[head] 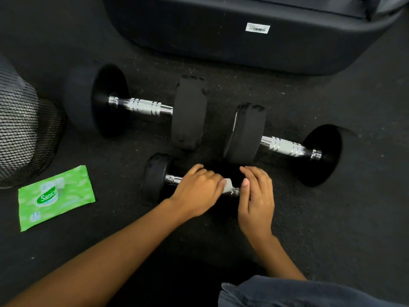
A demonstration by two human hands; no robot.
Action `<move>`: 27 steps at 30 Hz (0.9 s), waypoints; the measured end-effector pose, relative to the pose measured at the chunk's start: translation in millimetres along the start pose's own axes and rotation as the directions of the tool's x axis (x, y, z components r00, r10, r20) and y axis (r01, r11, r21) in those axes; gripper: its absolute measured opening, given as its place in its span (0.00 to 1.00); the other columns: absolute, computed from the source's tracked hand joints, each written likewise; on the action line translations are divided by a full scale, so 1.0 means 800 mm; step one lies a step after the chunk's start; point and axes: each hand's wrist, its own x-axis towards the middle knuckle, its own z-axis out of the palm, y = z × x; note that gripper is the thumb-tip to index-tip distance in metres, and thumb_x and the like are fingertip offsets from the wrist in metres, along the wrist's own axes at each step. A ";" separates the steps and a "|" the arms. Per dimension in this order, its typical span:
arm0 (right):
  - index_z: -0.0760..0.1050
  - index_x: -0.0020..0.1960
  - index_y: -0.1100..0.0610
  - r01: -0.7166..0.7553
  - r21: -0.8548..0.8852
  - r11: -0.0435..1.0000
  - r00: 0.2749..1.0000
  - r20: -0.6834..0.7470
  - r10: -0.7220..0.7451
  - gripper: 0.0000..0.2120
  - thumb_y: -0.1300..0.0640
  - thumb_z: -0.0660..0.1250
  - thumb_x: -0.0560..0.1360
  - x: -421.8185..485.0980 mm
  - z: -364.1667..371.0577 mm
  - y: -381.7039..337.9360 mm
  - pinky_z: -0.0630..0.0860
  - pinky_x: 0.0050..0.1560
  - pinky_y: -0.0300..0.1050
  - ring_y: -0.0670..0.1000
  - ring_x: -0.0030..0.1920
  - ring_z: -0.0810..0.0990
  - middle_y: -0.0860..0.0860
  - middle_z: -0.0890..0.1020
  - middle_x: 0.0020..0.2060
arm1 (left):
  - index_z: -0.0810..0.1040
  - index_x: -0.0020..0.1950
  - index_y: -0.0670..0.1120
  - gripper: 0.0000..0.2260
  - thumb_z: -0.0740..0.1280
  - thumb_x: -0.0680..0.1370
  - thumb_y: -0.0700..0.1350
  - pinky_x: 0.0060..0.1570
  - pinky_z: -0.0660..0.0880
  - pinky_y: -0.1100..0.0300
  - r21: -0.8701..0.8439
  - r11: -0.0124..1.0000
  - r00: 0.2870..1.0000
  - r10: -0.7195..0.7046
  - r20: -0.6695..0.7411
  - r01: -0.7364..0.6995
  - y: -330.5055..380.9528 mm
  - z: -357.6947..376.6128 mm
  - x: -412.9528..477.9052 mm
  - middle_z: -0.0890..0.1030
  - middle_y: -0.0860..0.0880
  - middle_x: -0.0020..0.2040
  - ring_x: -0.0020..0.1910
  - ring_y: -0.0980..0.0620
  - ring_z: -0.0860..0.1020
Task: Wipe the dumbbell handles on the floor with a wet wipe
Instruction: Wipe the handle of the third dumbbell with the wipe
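Three black dumbbells with chrome handles lie on the dark floor. The nearest, small dumbbell (156, 177) sits in front of me. My left hand (197, 191) curls over its handle, holding a white wet wipe (228, 186) wrapped around the bar. My right hand (256, 196) grips the right end of that dumbbell, covering its right weight. A large dumbbell (143, 106) lies farther back on the left. Another dumbbell (285, 146) lies to the right.
A green wet wipe pack (55, 198) lies flat on the floor at the left. A black mesh bin (24, 134) stands at the left edge. A large black equipment base (243, 34) spans the back. My knee in dark fabric (298, 293) is at the bottom right.
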 end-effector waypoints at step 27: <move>0.75 0.60 0.63 -0.024 0.007 1.000 1.000 0.001 0.024 0.18 0.57 0.52 0.80 0.000 0.000 0.000 0.69 0.61 0.50 0.52 0.60 0.72 0.55 0.78 0.56 | 0.78 0.54 0.41 0.16 0.60 0.73 0.48 0.62 0.63 0.57 -0.175 0.969 0.978 0.151 -0.143 -0.175 0.014 0.008 -0.012 0.80 0.46 0.51 0.51 0.48 0.78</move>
